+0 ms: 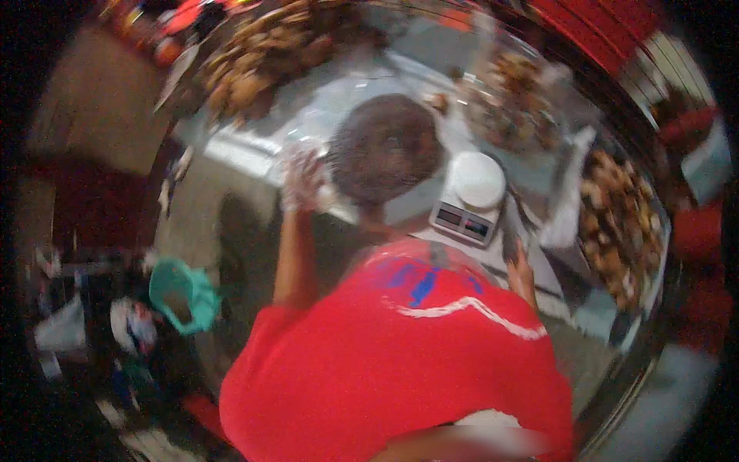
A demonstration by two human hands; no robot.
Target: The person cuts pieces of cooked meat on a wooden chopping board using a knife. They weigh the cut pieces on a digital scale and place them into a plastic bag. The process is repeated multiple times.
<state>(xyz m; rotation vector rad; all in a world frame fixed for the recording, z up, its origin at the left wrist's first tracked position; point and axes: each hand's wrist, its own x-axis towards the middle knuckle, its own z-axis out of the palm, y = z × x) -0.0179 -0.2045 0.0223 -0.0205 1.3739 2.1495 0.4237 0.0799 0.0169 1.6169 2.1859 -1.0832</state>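
Note:
Beside the left edge of a round, dark brown block (385, 150), my left hand (302, 175) is raised with its fingers apart. A thin, clear plastic covering seems to wrap it, and motion blurs it. My right hand (521, 269) is at the counter's near edge, right of a white kitchen scale (471, 200) with a round top. Its fingers curl at a dark, narrow thing (511, 240), too blurred to name. Behind the scale, a clear plastic bag (512, 104) holds brownish pieces.
Brown lumpy food (258, 65) is heaped at the far left of the white counter (242, 156). Another heap of light-brown pieces (620, 223) lies at the right end. A turquoise bucket (202, 300) stands low on the left. Dark wire bars (593, 65) run along the back right.

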